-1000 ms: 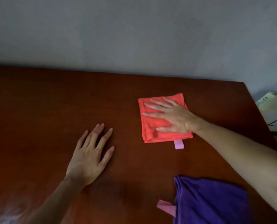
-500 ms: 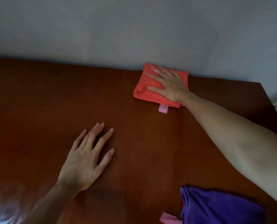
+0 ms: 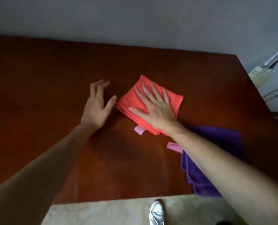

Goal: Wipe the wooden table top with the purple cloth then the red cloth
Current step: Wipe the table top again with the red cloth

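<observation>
A folded red cloth (image 3: 128, 99) with a pink tag lies on the dark wooden table top (image 3: 45, 88), right of centre. My right hand (image 3: 156, 109) presses flat on it with the fingers spread. Just left of the cloth, my left hand (image 3: 96, 108) rests on the bare wood, fingers apart and holding nothing. The purple cloth (image 3: 219, 140) lies crumpled at the table's near right corner, partly hidden under my right forearm, and its pink tag sticks out to the left.
A grey wall runs along the table's far edge. Beyond the right edge sit a white power strip (image 3: 258, 73) and cables. The table's near edge shows below, with pale floor and a white shoe (image 3: 156, 213).
My right hand slid the red cloth out to the far edge by the wall, then drew it back toward me to the middle. The view tilted down, so the near edge and floor show.
</observation>
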